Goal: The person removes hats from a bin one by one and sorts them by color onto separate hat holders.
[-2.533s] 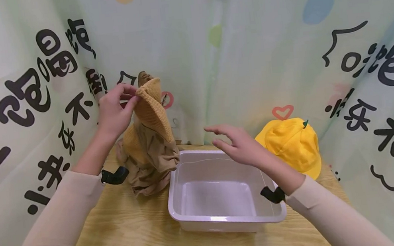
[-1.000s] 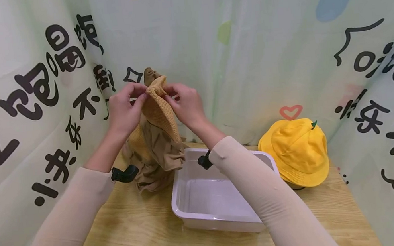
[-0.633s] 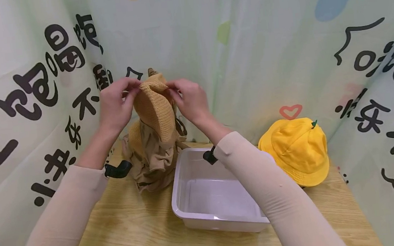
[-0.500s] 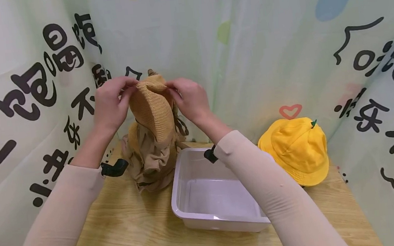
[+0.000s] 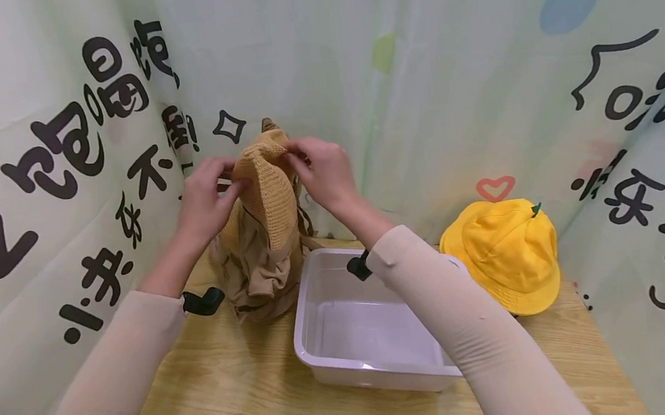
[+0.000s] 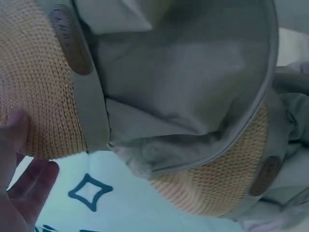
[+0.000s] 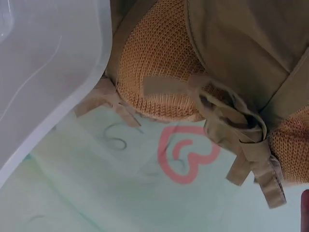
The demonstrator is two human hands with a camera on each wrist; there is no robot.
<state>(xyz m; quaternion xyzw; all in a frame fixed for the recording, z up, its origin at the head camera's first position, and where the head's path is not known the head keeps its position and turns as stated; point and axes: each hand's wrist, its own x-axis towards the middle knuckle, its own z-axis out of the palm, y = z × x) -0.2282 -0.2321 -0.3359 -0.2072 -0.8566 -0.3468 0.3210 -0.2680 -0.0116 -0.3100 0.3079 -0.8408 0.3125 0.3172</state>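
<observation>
A sun hat (image 5: 275, 200) with a tan knitted crown and a brown cloth brim is held up at the left in the head view. My left hand (image 5: 205, 197) grips the side of its crown between thumb and fingers. On the crown's other side my right hand (image 5: 324, 173) pinches the knit near the top. Under it, a second similar hat (image 6: 222, 186) shows in the left wrist view, knit and leather-like label visible. Brown ribbon bows (image 7: 256, 152) hang at the hats' backs in the right wrist view; only a fingertip of the right hand appears there.
A pale lilac plastic tub (image 5: 380, 373) stands on the wooden table (image 5: 236, 393) to the right of the hats, partly behind my right forearm. A yellow hat (image 5: 505, 257) with a green leaf tip sits farther right. A printed curtain (image 5: 393, 93) closes off the back and sides.
My right hand has come left from over the tub and taken hold of the hat's crown. The crown has spread wider and turned. My left hand has shifted slightly lower on it.
</observation>
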